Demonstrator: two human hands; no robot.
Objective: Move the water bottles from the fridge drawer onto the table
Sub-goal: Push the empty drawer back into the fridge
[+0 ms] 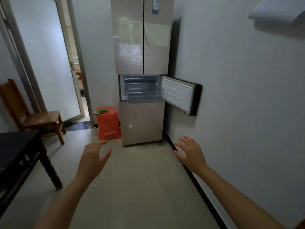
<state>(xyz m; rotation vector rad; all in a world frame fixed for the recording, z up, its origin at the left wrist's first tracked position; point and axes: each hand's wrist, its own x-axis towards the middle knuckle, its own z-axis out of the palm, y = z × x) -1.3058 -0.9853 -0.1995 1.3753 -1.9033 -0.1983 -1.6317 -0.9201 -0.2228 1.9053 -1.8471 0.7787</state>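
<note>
A tall beige fridge (142, 47) stands at the end of the room against the right wall. Its middle compartment door (180, 95) hangs open to the right, and a clear plastic drawer (144, 96) is pulled partway out. I see no water bottle in the drawer from this distance. A dark wooden table (18, 146) stands at the left edge. My left hand (94, 158) and my right hand (191, 154) are stretched out in front of me over the floor, fingers spread, holding nothing, well short of the fridge.
An orange plastic stool (108, 123) with a green item on top stands left of the fridge. A wooden chair (33, 116) sits behind the table. A glass door (49, 60) stands open at the left. The white wall (239, 96) runs along my right.
</note>
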